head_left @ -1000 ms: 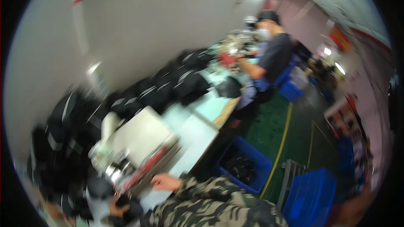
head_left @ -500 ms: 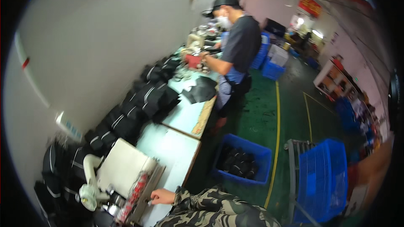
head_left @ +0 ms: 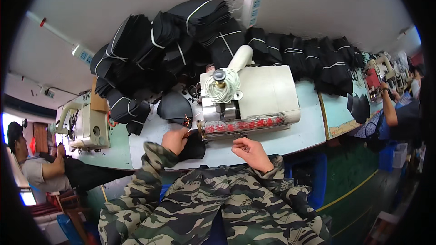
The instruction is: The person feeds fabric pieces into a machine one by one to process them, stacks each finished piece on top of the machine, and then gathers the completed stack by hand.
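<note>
A cream sewing machine (head_left: 268, 91) stands in front of me on a pale table, a coil of white cord (head_left: 223, 87) around its top post. Just left of its working end is my left hand (head_left: 175, 141), fingers pinched together beside a small black piece (head_left: 194, 147); what they grip is too small to make out. A rounded black piece (head_left: 175, 107) lies flat beyond that hand, with a small orange item (head_left: 187, 120) at its edge. My right hand (head_left: 253, 153) hovers by the machine's front edge, fingers loosely bent, nothing visible in them.
Tied stacks of black cut pieces (head_left: 195, 16) line the wall behind the machine. A power strip (head_left: 252, 7) hangs above. Co-workers sit left and stand right at other machines (head_left: 93, 127). A blue crate (head_left: 318, 179) is on the floor at my right.
My view has swung left from the aisle to the machine, which is now central. My left hand has come into view. My right hand, closed near the machine's front before, is now looser.
</note>
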Action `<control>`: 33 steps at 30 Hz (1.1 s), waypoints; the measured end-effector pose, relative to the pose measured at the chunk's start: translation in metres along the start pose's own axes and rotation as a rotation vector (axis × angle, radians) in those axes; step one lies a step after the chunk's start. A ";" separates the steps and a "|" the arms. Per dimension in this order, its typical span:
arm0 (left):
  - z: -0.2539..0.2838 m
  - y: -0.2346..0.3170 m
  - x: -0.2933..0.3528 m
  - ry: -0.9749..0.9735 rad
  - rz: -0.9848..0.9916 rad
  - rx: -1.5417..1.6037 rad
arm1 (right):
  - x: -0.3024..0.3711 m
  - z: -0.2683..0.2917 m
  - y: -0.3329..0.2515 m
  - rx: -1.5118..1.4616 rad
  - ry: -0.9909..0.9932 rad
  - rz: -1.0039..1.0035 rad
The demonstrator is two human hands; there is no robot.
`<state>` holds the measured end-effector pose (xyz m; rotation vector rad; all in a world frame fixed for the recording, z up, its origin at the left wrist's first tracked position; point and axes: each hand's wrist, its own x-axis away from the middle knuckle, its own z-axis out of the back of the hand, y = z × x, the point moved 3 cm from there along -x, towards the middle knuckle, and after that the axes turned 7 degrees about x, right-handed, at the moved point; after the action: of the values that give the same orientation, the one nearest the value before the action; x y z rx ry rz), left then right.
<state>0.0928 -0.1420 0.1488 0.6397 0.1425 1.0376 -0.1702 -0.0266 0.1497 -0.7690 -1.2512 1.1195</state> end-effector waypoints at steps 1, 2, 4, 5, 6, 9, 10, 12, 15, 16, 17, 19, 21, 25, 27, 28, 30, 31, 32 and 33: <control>0.015 0.012 -0.010 -0.195 -0.024 0.146 | 0.000 -0.001 -0.009 0.004 -0.010 -0.008; 0.026 0.026 -0.013 -0.281 0.026 0.347 | -0.005 -0.005 -0.021 0.022 -0.010 0.035; 0.017 0.036 -0.024 -0.422 0.007 0.788 | -0.014 -0.009 -0.036 0.049 -0.006 0.074; 0.012 0.042 -0.028 -0.432 0.046 0.886 | -0.022 -0.014 -0.035 0.035 -0.064 0.039; 0.007 0.047 -0.030 -0.441 0.085 0.983 | -0.027 -0.018 -0.033 0.021 -0.121 0.004; 0.011 0.059 -0.029 -0.455 0.114 1.140 | -0.032 -0.016 -0.039 -0.009 0.000 0.015; 0.018 0.065 -0.028 -0.445 0.118 1.251 | -0.031 -0.014 -0.043 -0.006 0.115 0.072; 0.019 0.064 -0.031 -0.436 0.133 1.243 | -0.033 -0.013 -0.030 -0.121 0.151 0.066; -0.009 0.043 -0.037 -0.528 0.144 1.099 | -0.039 -0.018 -0.015 -0.174 0.000 -0.017; -0.013 0.036 -0.038 -0.521 0.146 1.102 | -0.041 -0.020 -0.020 -0.172 -0.007 -0.016; -0.019 0.029 -0.039 -0.533 0.183 1.066 | -0.044 -0.020 -0.028 -0.066 0.073 0.053; -0.007 0.044 -0.045 -0.578 0.270 1.052 | -0.049 -0.013 -0.034 0.039 0.168 0.113; -0.014 0.040 -0.053 -0.584 0.249 0.943 | -0.051 -0.008 -0.039 0.395 0.088 0.168; -0.007 0.035 -0.063 -0.496 0.236 0.707 | -0.046 0.017 -0.055 0.442 0.261 0.142; -0.007 0.031 -0.068 -0.499 0.247 0.768 | -0.049 0.026 -0.056 0.429 0.257 0.156; -0.006 0.031 -0.069 -0.500 0.246 0.768 | -0.050 0.029 -0.057 0.417 0.255 0.169; -0.005 0.032 -0.073 -0.522 0.239 0.780 | -0.051 0.034 -0.060 0.422 0.282 0.188; -0.008 0.033 -0.078 -0.528 0.231 0.780 | -0.050 0.038 -0.060 0.429 0.263 0.163; -0.012 0.033 -0.082 -0.536 0.177 0.831 | -0.051 0.039 -0.061 0.432 0.238 0.139; -0.018 0.034 -0.086 -0.543 0.121 0.882 | -0.053 0.040 -0.064 0.432 0.240 0.138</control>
<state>0.0157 -0.1947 0.1377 1.7238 0.0790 0.8518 -0.1922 -0.1017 0.1993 -0.6422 -0.7279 1.3103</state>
